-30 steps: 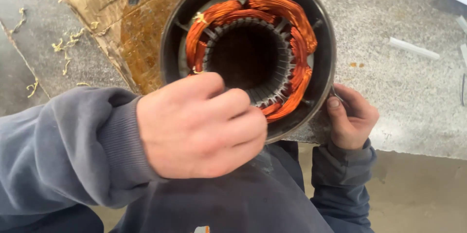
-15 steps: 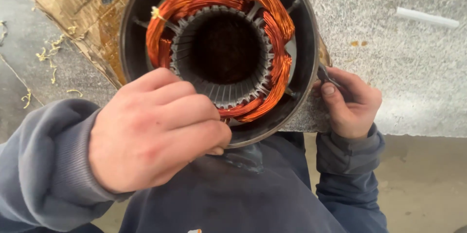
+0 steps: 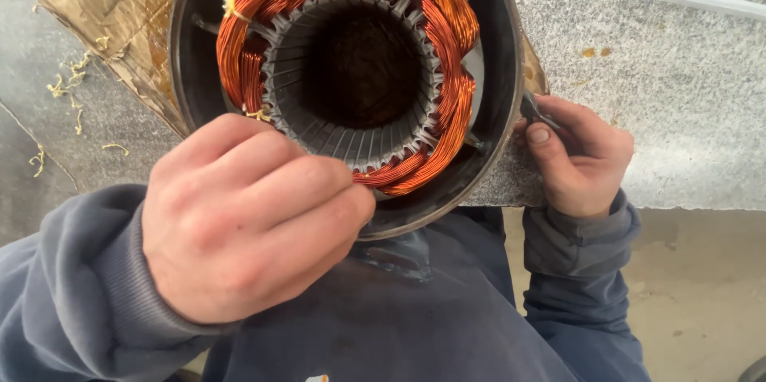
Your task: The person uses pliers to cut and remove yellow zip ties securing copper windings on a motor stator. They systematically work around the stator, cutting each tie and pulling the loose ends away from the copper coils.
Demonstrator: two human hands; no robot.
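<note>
Left hand: the left hand is curled into a loose fist at about 7 o'clock of the motor stator, fingertips pressed together at the lower rim where the copper winding ends; what they pinch is hidden, likely a coil strand.
Right hand: the right hand is closed around a thin dark tool at 3 o'clock, its tip touching the outside of the housing.
Stator place: it stands open end up at the edge of the grey stone bench, partly on torn cardboard, just above the person's lap.
Doing it well: in my judgement, steady the housing with the right hand and work the wire along its slot, not across the steel teeth, so the enamel is not scraped.
Housing contents: dark round shell holds a toothed steel core ringed by orange coils from 8 through 12 to 5 o'clock; the bore is hollow.
Nearby: pale string scraps at 9 o'clock; white tube at 2 o'clock.
</note>
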